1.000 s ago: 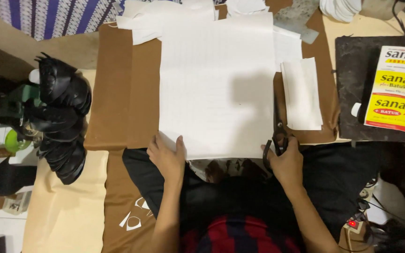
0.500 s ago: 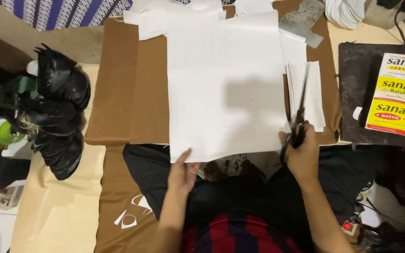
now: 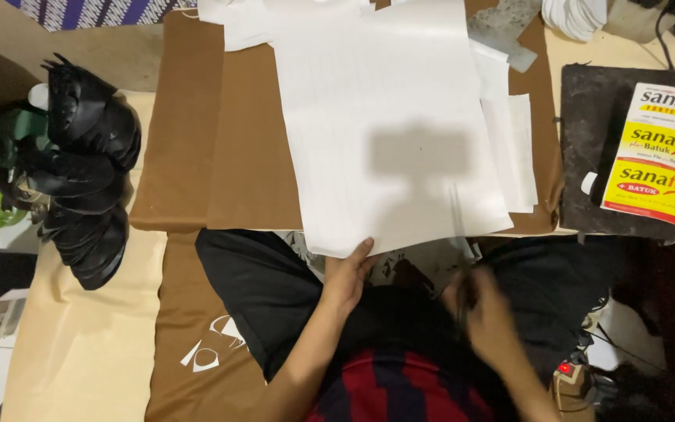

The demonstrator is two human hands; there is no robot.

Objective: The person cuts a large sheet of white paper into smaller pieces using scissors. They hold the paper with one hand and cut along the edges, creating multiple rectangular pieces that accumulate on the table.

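The right hand [image 3: 487, 306] is a total blur, so honestly I can't tell if its fingers are open or clamped on anything. There's a thin dark streak running up from it over the bottom edge of the white sheet [image 3: 388, 125], too smeared to make out. The top of the sheet is cut off by the frame, same with the paper scraps [image 3: 232, 23] at its upper left corner.

The left hand [image 3: 347, 275] is sharper: it sits at the sheet's bottom edge, thumb lying on top of the paper, other fingers curled under, so it's pinching that edge. The sheet itself lies flat on brown cardboard [image 3: 220, 141], with a boxy grey shadow [image 3: 419, 152] across its lower half.

Just right of the sheet, narrower white strips [image 3: 519, 152] poke out from under it. Further right there's a dark mat [image 3: 603, 148], and on that a flat rectangular package [image 3: 664, 156], yellow and white with red lettering, partly cut off at the edge. Well left of the sheet, past the cardboard, a pile of shiny black shoe pieces [image 3: 87, 164].
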